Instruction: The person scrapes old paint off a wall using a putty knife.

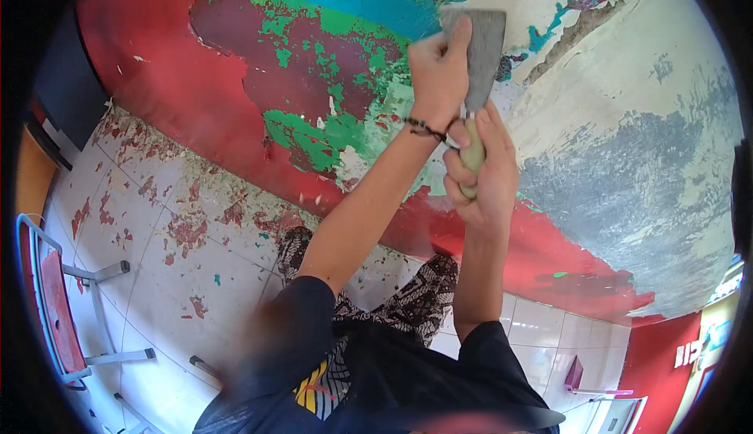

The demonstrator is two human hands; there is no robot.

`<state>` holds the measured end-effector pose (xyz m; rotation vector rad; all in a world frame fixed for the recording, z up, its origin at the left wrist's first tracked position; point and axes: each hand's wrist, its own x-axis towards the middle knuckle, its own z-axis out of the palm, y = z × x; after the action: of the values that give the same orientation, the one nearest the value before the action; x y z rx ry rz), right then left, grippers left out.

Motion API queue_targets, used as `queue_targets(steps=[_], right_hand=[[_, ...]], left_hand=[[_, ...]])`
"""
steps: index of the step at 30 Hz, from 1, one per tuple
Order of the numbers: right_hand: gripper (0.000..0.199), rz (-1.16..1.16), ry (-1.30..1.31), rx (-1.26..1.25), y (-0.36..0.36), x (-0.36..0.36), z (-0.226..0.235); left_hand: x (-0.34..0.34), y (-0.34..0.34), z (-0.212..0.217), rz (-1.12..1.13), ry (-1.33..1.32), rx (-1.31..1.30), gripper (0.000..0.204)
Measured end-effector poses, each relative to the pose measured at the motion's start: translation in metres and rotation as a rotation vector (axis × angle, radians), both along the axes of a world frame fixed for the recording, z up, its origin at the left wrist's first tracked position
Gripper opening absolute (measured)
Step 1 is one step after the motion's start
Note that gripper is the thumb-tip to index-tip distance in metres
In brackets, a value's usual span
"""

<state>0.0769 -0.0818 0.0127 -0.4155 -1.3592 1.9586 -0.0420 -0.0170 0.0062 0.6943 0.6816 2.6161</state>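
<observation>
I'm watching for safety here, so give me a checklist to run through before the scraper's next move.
1. Right hand around the scraper handle: ok, fingers wrapped around it.
2. Left hand steadying the scraper blade: ok, thumb laid on its flat face.
3. Gloves worn: not ok, both hands are bare.
4. Blade edge pressed fully against the wall: cannot tell from this angle.
5. Floor tiles free of debris: not ok, paint flakes lie scattered.
</observation>
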Motion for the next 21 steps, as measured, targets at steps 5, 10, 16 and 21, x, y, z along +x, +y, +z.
queue_targets(steps=[5, 10, 16, 21], right_hand=[[0.027, 0.022, 0.030, -0.053, 0.000, -0.002, 0.014], [0.016, -0.013, 0.009, -0.046, 0.006, -0.002, -0.001], [0.022, 0.009, 0.043, -0.048, -0.003, -0.028, 0.017], [0.027, -0.017, 0.042, -0.057, -0.003, -0.020, -0.003]], left_hand=[[-0.008, 0.000, 0.014, 0.023, -0.006, -0.074, 0.052], [-0.011, 0.001, 0.003, 0.291, 0.183, -0.174, 0.053], [-0.032, -0.018, 0.019, 0.273, 0.161, -0.134, 0.058], [-0.028, -0.011, 0.003, 0.206, 0.196, -0.227, 0.057]])
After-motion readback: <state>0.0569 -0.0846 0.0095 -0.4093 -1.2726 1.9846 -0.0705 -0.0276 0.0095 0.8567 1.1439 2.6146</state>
